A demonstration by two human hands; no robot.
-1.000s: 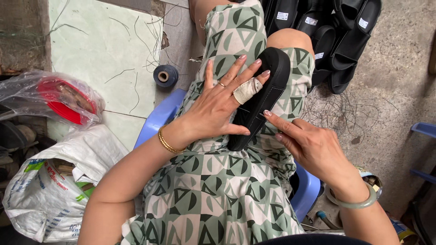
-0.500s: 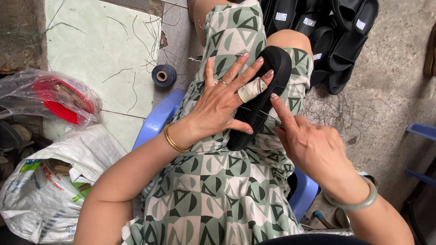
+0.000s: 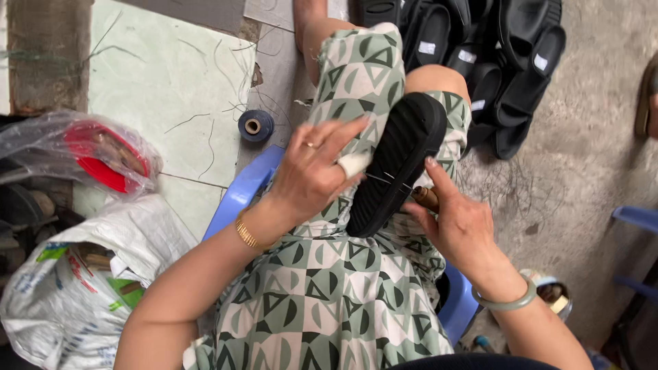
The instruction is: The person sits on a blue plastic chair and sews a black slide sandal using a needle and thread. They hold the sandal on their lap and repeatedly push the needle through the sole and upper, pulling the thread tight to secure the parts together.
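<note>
Black sandal sole (image 3: 397,161), long axis one-to-seven o'clock on lap; left hand (image 3: 315,171) presses it, fingers spread; right hand (image 3: 456,219) grips wooden-handled awl (image 3: 426,199) at four o'clock.

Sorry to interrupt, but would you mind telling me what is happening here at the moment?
A seated person rests a black rubber slipper sole on a lap covered by green patterned cloth. The left hand, one finger wrapped in white tape, steadies the sole. The right hand grips a brown wooden-handled tool at its edge, with thin thread showing there. A pile of black slippers lies ahead, and a dark blue thread spool stands on the floor.
</note>
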